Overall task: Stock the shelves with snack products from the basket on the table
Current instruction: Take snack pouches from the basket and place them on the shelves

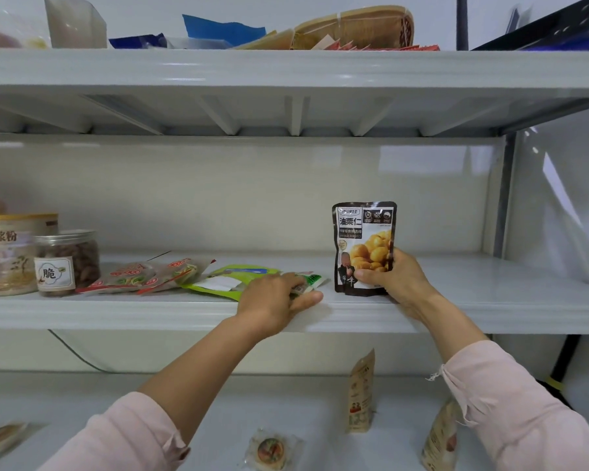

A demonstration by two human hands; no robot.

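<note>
My right hand [390,277] grips the lower part of a dark brown chestnut pouch [363,232], which stands upright on the middle shelf [456,300] near its front edge. My left hand [276,299] lies on a small green-and-white packet [312,280] at the shelf's front, fingers over it and thumb along the edge. Just left of that hand a flat green pouch [218,283] lies on the shelf. The basket and the table are out of sight.
Further left on the middle shelf lie red-printed clear snack packs [143,277], a clear jar of nuts [67,263] and a tall tin [9,253]. The top shelf [286,66] holds several bags. Below, paper pouches [361,392] and round wrapped cakes [271,452] sit on the lower shelf.
</note>
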